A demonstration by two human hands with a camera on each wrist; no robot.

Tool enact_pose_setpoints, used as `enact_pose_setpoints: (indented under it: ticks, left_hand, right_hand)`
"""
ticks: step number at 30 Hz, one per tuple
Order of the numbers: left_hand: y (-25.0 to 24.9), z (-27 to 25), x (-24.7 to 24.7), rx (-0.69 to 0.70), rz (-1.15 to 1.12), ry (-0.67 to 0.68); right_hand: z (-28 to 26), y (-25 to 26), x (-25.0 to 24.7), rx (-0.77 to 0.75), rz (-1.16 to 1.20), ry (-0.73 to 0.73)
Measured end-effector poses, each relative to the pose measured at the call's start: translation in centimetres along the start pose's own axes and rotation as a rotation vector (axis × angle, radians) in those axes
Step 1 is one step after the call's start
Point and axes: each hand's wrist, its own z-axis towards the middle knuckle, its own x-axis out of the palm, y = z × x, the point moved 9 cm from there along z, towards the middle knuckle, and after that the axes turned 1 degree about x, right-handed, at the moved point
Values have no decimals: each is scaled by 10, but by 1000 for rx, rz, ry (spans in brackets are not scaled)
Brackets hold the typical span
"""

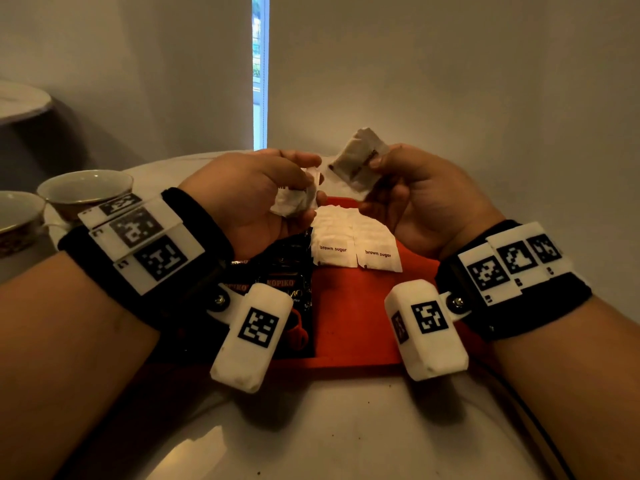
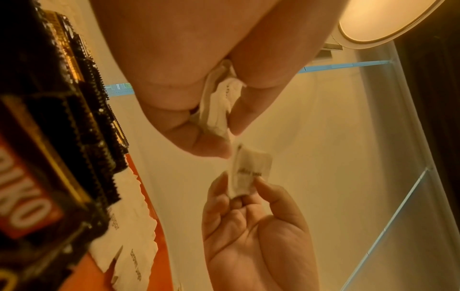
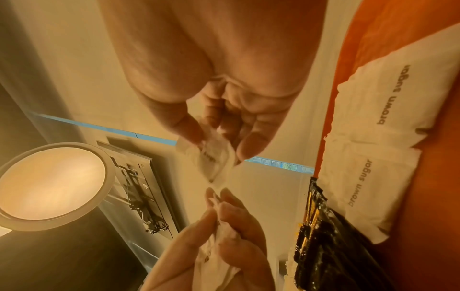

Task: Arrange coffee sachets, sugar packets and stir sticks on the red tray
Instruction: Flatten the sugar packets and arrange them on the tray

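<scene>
The sugar packet I pinch in my right hand sits tilted in the air above the far edge of the red tray, thumb on its printed face and fingers behind it. My left hand is curled round a small crumpled bunch of white packets, held just beside the raised one without quite touching it; how many are in that bunch I cannot tell, since my fingers cover most of them. Below both hands, a row of packets marked "brown sugar" lies flat on the tray, overlapping one another, with two printed faces toward me. To their left, touching them, black Kopiko coffee sachets lie stacked on the tray's left part, partly hidden by my left wrist. The tray rests on a white table. Off to my left on that table stand two cups, well apart from the tray, and a pale wall rises behind everything.
</scene>
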Motion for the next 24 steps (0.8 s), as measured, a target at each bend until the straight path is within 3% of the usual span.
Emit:
enact_pose_setpoints:
  ticks: [5,11,20,24]
  left_hand:
    - [5,-2,1,-79,-35,11]
    - [6,-5,12,-44,87,174]
    - [1,-3,8,9,65,84]
    - [1,-7,12,11,151,124]
  right_hand:
    - [3,0,-11,-9,122,-108]
    - [-7,0,18,-13,34,92]
    - [-6,0,16,-56,-7,40]
    - [-4,0,12,-68,-60,8]
